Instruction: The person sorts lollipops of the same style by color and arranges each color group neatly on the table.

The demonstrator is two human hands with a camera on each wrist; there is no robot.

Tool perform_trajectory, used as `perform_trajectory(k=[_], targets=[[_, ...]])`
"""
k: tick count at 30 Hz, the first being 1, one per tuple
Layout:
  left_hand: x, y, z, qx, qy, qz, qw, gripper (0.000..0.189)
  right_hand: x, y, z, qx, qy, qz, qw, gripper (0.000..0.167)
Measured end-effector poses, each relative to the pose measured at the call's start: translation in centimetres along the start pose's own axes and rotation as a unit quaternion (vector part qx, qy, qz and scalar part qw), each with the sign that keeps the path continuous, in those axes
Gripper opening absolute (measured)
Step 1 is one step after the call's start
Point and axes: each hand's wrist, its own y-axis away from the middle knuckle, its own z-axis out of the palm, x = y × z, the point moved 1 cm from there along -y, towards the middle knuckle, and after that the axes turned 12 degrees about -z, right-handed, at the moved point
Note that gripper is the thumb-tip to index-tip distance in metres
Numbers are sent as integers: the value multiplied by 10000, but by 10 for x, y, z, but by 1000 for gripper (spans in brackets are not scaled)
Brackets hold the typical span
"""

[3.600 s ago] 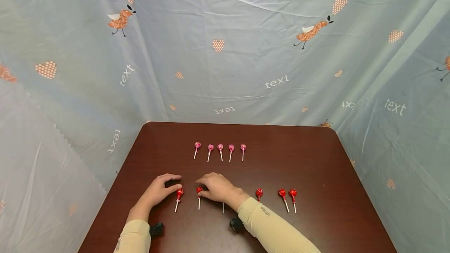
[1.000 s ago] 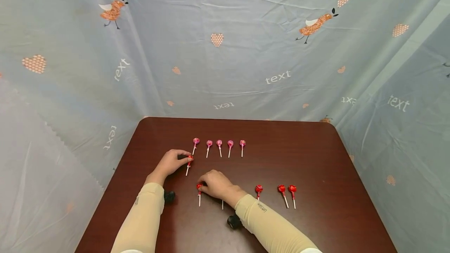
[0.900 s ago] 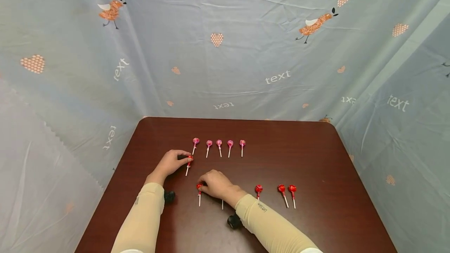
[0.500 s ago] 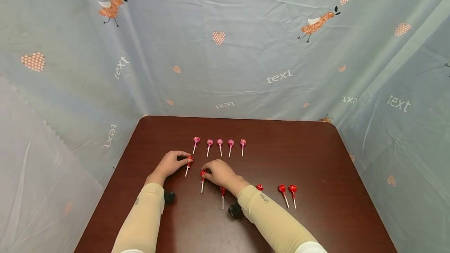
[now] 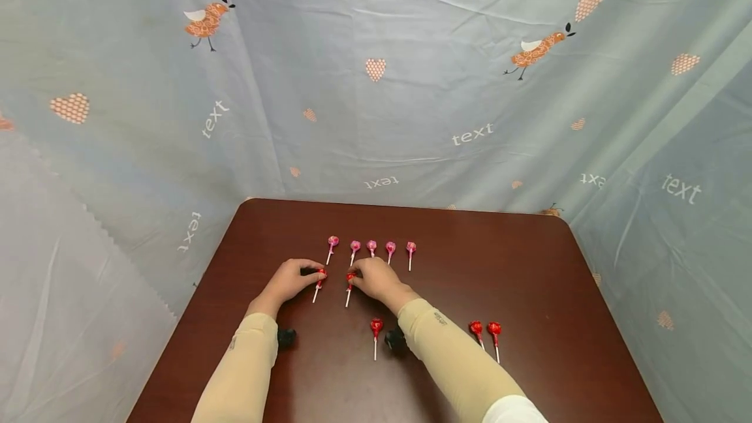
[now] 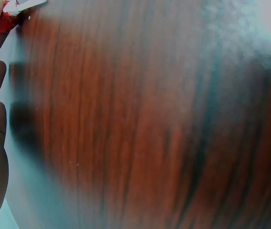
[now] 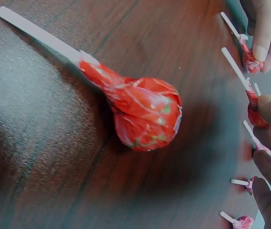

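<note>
My left hand (image 5: 290, 281) pinches a red-wrapped lollipop (image 5: 319, 284) by its candy head, thumb and finger on the wrapper. It sits just in front of the leftmost pink lollipop (image 5: 333, 241), stick pointing back toward me. My right hand (image 5: 380, 279) pinches a second red lollipop (image 5: 349, 285), a short way to the right of the first and close in front of the pink row. In the right wrist view that held lollipop (image 7: 254, 114) shows between thumb and finger. A single red lollipop (image 5: 376, 325) lies nearer me, beside the right wrist, large in that wrist view.
Several pink lollipops lie in a row at the back of the brown table (image 5: 499, 266); the right hand partly covers some. Two red lollipops (image 5: 495, 329) lie at the right, one stick partly behind the right sleeve (image 5: 452, 358). A patterned curtain (image 5: 423, 96) surrounds the table.
First the left hand carried its red lollipop forward to the pink row, then held still. The right hand has since carried another red lollipop forward and slightly right, uncovering the one near its wrist.
</note>
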Motion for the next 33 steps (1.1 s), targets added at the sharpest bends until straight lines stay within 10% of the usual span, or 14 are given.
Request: perform_trajectory(k=[33], targets=[[3,1,1,-12,-28,-74,10000,35,7,-10,11,-214,-144,76,9996,25]])
